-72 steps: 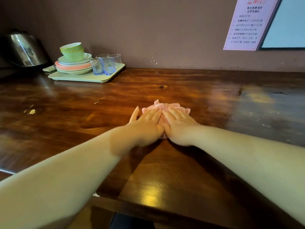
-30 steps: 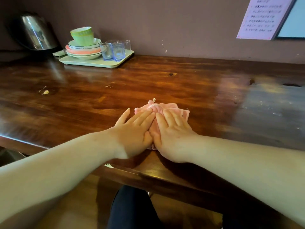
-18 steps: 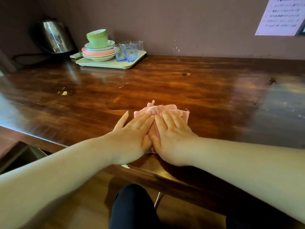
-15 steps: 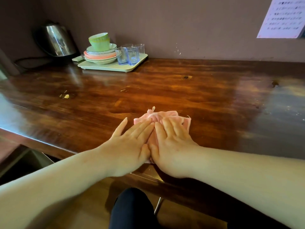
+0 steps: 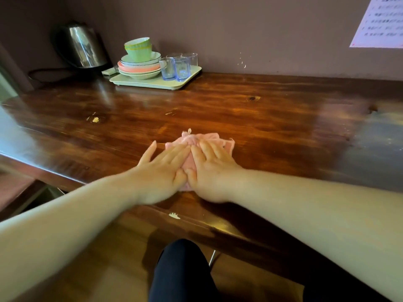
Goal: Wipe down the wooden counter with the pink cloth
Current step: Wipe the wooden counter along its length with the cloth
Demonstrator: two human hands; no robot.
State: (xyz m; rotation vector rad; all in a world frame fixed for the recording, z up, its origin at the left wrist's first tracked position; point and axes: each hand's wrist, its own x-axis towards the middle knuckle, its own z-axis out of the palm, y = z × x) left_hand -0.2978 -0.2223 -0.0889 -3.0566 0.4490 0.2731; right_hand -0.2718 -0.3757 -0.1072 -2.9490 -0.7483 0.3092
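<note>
A folded pink cloth (image 5: 197,139) lies flat on the dark glossy wooden counter (image 5: 272,127), near its front edge. My left hand (image 5: 162,171) and my right hand (image 5: 211,171) press down on the cloth side by side, fingers straight and palms flat, thumbs touching. Most of the cloth is hidden under my hands; only its far edge and a strip between my thumbs show. My left thumb sticks out over bare wood.
A pale green tray (image 5: 152,82) at the back left carries stacked bowls (image 5: 139,66) and three small glasses (image 5: 177,66). A steel kettle (image 5: 81,46) stands left of it. Chipped spots (image 5: 94,119) mark the wood. A paper notice (image 5: 379,22) hangs on the wall.
Both hands have slid the cloth toward the counter's front edge and to the left along the counter, staying flat on it. The view has shifted left, bringing the kettle further in.
</note>
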